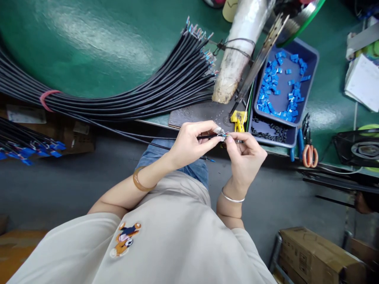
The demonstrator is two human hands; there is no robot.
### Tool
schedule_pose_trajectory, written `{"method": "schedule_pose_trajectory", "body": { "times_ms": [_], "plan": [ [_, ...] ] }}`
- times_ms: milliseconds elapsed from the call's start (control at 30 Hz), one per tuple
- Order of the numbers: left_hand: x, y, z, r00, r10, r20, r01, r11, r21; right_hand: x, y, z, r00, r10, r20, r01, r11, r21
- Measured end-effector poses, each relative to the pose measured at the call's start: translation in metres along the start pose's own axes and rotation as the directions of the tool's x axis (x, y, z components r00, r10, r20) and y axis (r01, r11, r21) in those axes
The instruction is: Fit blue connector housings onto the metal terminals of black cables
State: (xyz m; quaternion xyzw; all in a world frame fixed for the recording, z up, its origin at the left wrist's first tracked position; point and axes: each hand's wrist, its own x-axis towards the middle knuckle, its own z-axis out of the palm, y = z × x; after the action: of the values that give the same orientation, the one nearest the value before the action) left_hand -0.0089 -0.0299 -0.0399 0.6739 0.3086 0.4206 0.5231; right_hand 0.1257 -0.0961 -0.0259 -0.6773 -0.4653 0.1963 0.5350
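Note:
My left hand (189,142) pinches a black cable (207,137) close to its stripped end. Thin coloured wires (225,135) fan out from that end between my two hands. My right hand (244,152) has thumb and forefinger closed on the wire tips; whether a small part sits among them I cannot make out. Beneath the hands a second black cable with a blue tip (210,159) hangs over my lap. Just behind my fingers stands a yellow tool part (238,119) at the bench edge.
A thick bundle of black cables (118,104), tied with a pink band (47,98), lies along the bench. At right, a bin of blue connectors (314,75) overlaps a bin of small black parts (291,141). Orange-handled scissors (310,156) hang at the edge. A wrapped white tube (237,59) leans above.

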Motion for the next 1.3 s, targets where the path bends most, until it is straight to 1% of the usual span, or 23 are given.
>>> {"method": "schedule_pose_trajectory", "body": {
  "times_ms": [133,200,267,333,400,467,533,600,700,800,867,900,967,1000,1033,1067,1100,1133,1167,1200,1233,1267,1300],
  "plan": [
    [-0.001,0.001,0.001,0.997,0.083,-0.011,-0.081,0.990,0.115,0.000,0.000,0.000,1.000,0.000,0.013,0.001,0.999,-0.041],
    [-0.003,0.003,0.000,0.998,0.056,0.016,-0.057,0.996,0.071,-0.001,-0.001,0.001,0.999,-0.048,0.002,0.048,0.998,-0.049],
    [-0.004,0.008,-0.002,0.996,-0.032,0.083,0.037,0.997,-0.060,-0.003,-0.002,0.003,0.987,-0.155,-0.034,0.152,0.986,-0.074],
    [-0.005,0.013,-0.005,0.975,-0.138,0.173,0.171,0.967,-0.187,-0.004,-0.003,0.003,0.972,-0.230,-0.049,0.226,0.971,-0.080],
    [-0.005,0.018,-0.009,0.947,-0.222,0.234,0.278,0.928,-0.246,-0.004,-0.003,0.002,0.979,-0.200,-0.041,0.200,0.980,-0.018],
    [-0.005,0.020,-0.012,0.934,-0.257,0.248,0.321,0.907,-0.271,-0.002,-0.003,-0.001,0.994,-0.105,-0.026,0.107,0.992,0.068],
    [-0.005,0.019,-0.011,0.940,-0.250,0.231,0.310,0.908,-0.283,0.000,-0.002,-0.003,0.999,-0.048,-0.020,0.050,0.995,0.084],
    [-0.005,0.016,-0.008,0.954,-0.217,0.205,0.268,0.927,-0.264,0.001,-0.002,-0.004,0.999,-0.043,0.012,0.043,0.998,0.047],
    [-0.006,0.013,-0.005,0.966,-0.175,0.192,0.213,0.956,-0.203,-0.001,-0.005,-0.003,0.995,-0.085,0.058,0.088,0.995,-0.056],
    [-0.005,0.013,-0.008,0.953,-0.181,0.244,0.231,0.953,-0.196,-0.005,-0.011,-0.005,0.984,-0.149,0.096,0.160,0.980,-0.121],
    [-0.003,0.015,-0.014,0.926,-0.178,0.332,0.255,0.946,-0.201,-0.006,-0.016,-0.013,0.976,-0.203,0.076,0.209,0.975,-0.073],
    [-0.002,0.016,-0.017,0.900,-0.159,0.405,0.253,0.948,-0.191,-0.005,-0.017,-0.018,0.974,-0.225,0.021,0.226,0.973,-0.045],
    [-0.001,0.020,-0.022,0.819,-0.080,0.569,0.195,0.970,-0.144,0.001,-0.018,-0.033,0.959,-0.246,-0.138,0.238,0.968,-0.074],
    [-0.001,0.021,-0.024,0.770,-0.038,0.637,0.141,0.984,-0.112,0.006,-0.016,-0.040,0.947,-0.244,-0.210,0.216,0.965,-0.145],
    [-0.002,0.023,-0.024,0.725,-0.003,0.688,0.081,0.993,-0.081,0.013,-0.012,-0.048,0.941,-0.244,-0.235,0.182,0.949,-0.257],
    [-0.003,0.024,-0.024,0.694,0.024,0.720,0.028,0.998,-0.060,0.021,-0.007,-0.054,0.947,-0.236,-0.216,0.143,0.916,-0.376],
    [-0.004,0.024,-0.024,0.676,0.038,0.736,0.001,0.999,-0.051,0.031,0.000,-0.059,0.961,-0.231,-0.153,0.131,0.865,-0.484],
    [-0.005,0.025,-0.024,0.674,0.034,0.737,0.015,0.998,-0.060,0.040,0.007,-0.063,0.974,-0.220,-0.062,0.148,0.814,-0.561],
    [-0.006,0.024,-0.024,0.691,0.013,0.723,0.074,0.993,-0.089,0.050,0.015,-0.066,0.974,-0.227,-0.018,0.168,0.769,-0.617],
    [-0.006,0.023,-0.024,0.725,-0.025,0.688,0.167,0.976,-0.141,0.059,0.022,-0.067,0.977,-0.210,0.032,0.179,0.733,-0.656],
    [-0.006,0.020,-0.024,0.770,-0.078,0.633,0.272,0.938,-0.215,0.067,0.028,-0.068,0.978,-0.199,0.064,0.188,0.705,-0.684],
    [-0.006,0.017,-0.024,0.817,-0.140,0.559,0.361,0.881,-0.306,0.074,0.033,-0.068,0.978,-0.192,0.080,0.192,0.685,-0.702],
    [-0.005,0.013,-0.024,0.855,-0.202,0.478,0.416,0.817,-0.399,0.080,0.036,-0.068,0.980,-0.178,0.093,0.190,0.671,-0.717]
  ]
}}
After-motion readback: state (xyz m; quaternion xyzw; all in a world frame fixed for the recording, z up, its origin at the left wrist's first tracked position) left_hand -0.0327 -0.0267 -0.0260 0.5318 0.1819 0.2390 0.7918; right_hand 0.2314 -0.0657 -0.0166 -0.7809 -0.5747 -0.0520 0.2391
